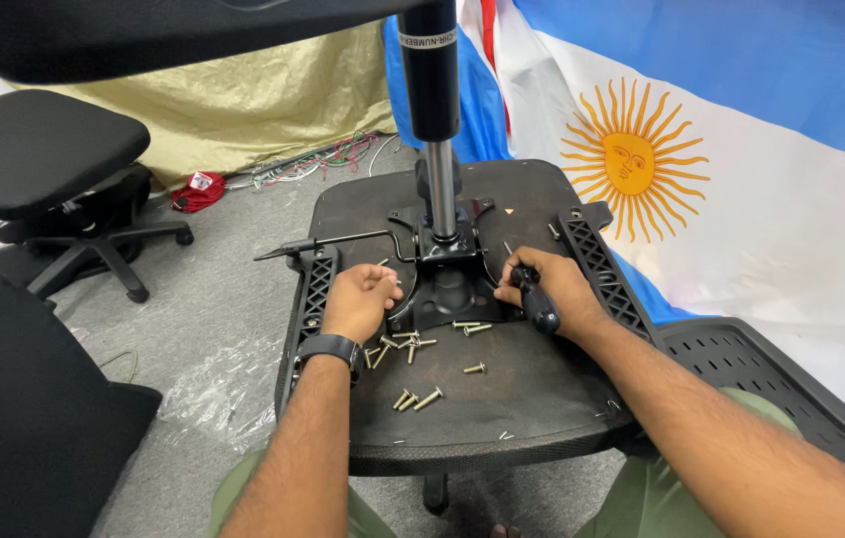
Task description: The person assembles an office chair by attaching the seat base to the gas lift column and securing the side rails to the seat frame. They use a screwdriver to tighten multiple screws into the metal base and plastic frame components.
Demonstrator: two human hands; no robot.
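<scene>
An upturned black chair seat [502,399] lies in front of me with a black metal mechanism plate [447,289] bolted at its middle and a gas cylinder [432,90] standing up from it. My right hand [547,289] grips a black-handled screwdriver [538,299] whose tip points at the plate's right side. My left hand [358,299], with a black watch on its wrist, rests on the plate's left edge, fingers curled. Several loose silver screws [422,399] lie on the seat near my hands.
A black armrest bracket [315,289] sits on the seat's left, another [602,269] on its right. A thin lever rod [343,242] sticks out leftward. A black stool [44,159] stands far left, a flag cloth [741,179] right, a mesh backrest [771,379] lower right.
</scene>
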